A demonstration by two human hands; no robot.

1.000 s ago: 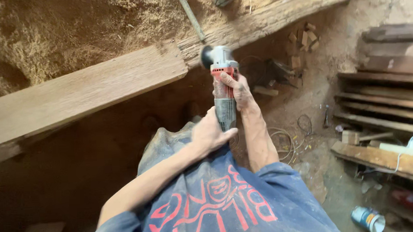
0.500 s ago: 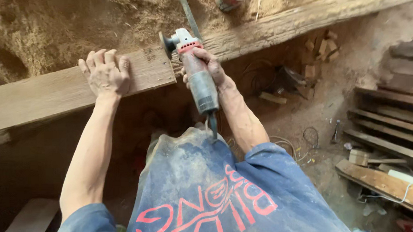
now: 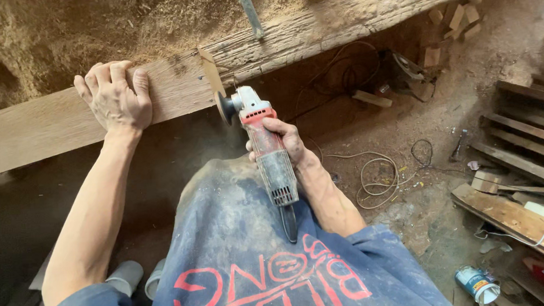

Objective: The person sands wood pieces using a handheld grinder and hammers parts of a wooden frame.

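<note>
A long wooden beam (image 3: 56,119) runs from lower left to upper right, with sawdust heaped behind it. My left hand (image 3: 115,95) lies flat on the beam's top face, fingers spread. My right hand (image 3: 282,143) grips the red and grey body of an angle grinder (image 3: 266,150). Its disc (image 3: 224,106) touches the beam's near edge, next to a rough notch in the wood. The grinder's black cord hangs down over my dusty blue shirt.
A metal bar (image 3: 249,12) lies across the beam's far side. Coiled cables (image 3: 380,179) and wood offcuts (image 3: 455,17) litter the dirt floor at right. Planks (image 3: 522,142) are stacked at the right edge. A small can (image 3: 476,283) stands at lower right.
My left hand has let go of the grinder and settled flat on the beam. The grinder has swung down, and its disc now meets the beam's near edge.
</note>
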